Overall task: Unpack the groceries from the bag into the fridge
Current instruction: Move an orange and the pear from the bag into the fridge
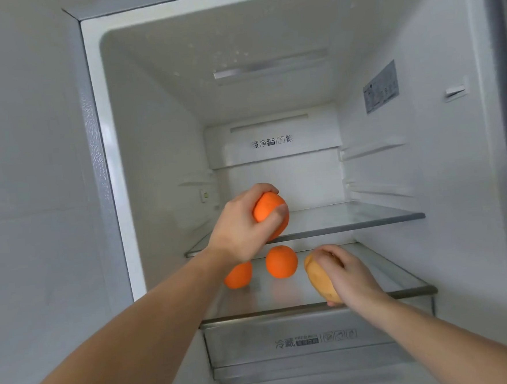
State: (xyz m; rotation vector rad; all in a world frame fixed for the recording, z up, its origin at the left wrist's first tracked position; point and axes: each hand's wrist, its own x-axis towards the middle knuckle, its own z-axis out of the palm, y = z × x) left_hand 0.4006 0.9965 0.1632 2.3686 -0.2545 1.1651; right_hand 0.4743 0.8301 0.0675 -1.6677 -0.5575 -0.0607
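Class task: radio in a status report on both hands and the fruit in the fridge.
Left hand grips orange above lower shelf. Right hand holds yellowish fruit on it. Two oranges already there. Nothing blocking.

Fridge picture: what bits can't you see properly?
Head view only:
- Left orange on the lower shelf: top hidden by the left hand.
- Tan fruit: mostly covered by the right hand, so its kind is unclear.
- Sticker on the side wall: print too small.
- Grocery bag: outside the frame.
- Drawer contents: front too cloudy.
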